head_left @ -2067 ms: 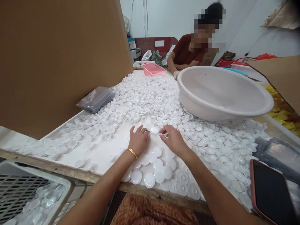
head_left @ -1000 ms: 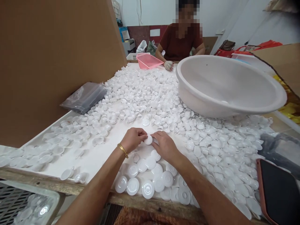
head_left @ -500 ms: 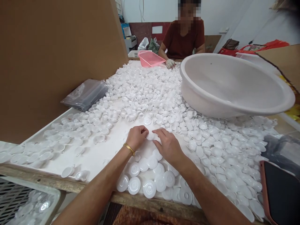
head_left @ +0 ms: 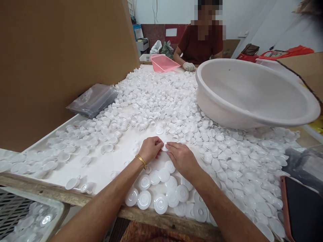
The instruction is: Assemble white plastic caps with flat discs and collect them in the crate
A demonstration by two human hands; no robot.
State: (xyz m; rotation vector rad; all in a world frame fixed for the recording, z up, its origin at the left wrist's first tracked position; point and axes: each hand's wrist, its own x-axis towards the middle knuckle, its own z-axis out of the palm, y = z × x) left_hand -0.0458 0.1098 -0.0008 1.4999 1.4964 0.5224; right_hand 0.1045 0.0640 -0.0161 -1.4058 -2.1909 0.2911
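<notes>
Between my two hands is a small white saucer [head_left: 165,147], partly covered by fingers. My left hand [head_left: 151,148], with a gold bangle at the wrist, pinches its left edge. From the right, my right hand [head_left: 182,158] grips the same saucer with fingertips and thumb. Several round white saucers [head_left: 160,203] lie overlapping on the white tabletop below my hands, toward the wooden front edge. Beyond my fingers spreads a thick layer of tiny white cups [head_left: 161,97]. One flat saucer [head_left: 159,129] rests just past my fingertips.
A large white basin [head_left: 237,114] sits on the pile at right. A phone [head_left: 302,208] lies near the right front. At left are a tall cardboard sheet [head_left: 63,67] and plastic bags [head_left: 93,101]. Across the table sits a person [head_left: 202,47] beside a pink scoop [head_left: 164,64].
My hands have drawn slightly closer around the saucer, the left shifting a little right. The gloved hand across the table has moved slightly. The view has shifted a little.
</notes>
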